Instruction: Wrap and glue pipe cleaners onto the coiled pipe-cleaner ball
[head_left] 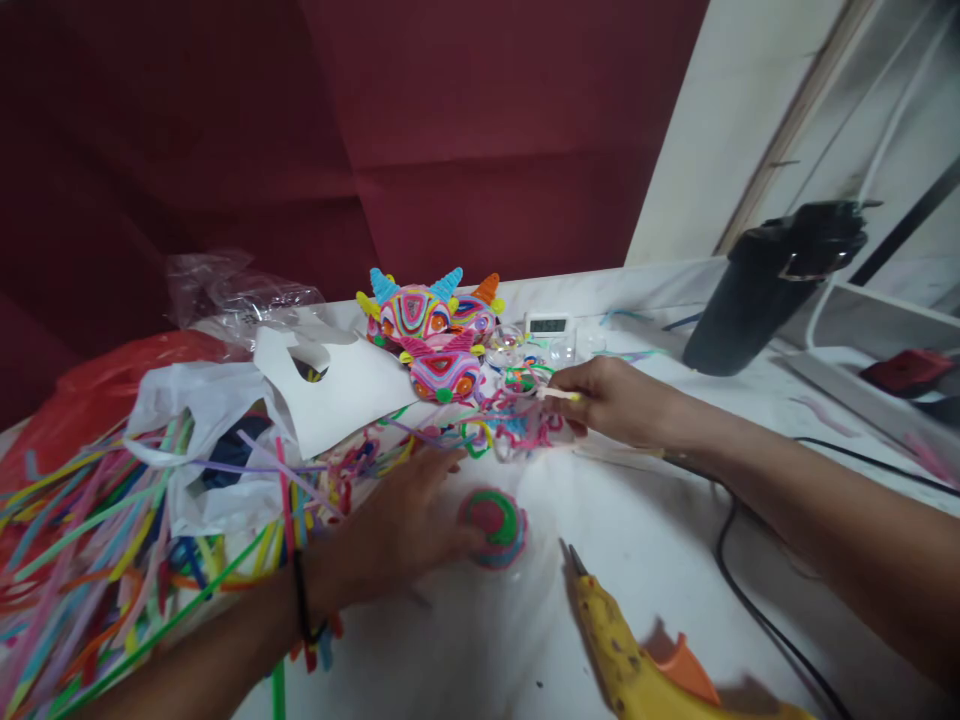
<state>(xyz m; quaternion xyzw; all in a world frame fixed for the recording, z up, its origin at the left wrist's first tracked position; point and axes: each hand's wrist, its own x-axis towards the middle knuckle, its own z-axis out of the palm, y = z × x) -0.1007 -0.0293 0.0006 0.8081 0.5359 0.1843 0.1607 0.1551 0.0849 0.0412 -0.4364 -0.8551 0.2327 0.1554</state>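
Left hand (409, 525) lies flat, fingers released, touching the coiled disc (495, 525) just to its right; right hand (604, 400), farther off, apparently pinches 1 pale strip (556, 395); glue gun (626, 655) lies near, untouched.

place: home craft table — signs: pipe cleaners (90, 520) heaped | glue gun (637, 660) | finished horned figures (431, 325)

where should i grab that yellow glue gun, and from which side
Take the glue gun by its thick yellow body, just behind the nozzle end, coming from the right side where the right hand is. It lies flat on the white table with the nozzle pointing up-left toward the coiled disc, so keep the grip off that tip; the handle end runs out of frame.
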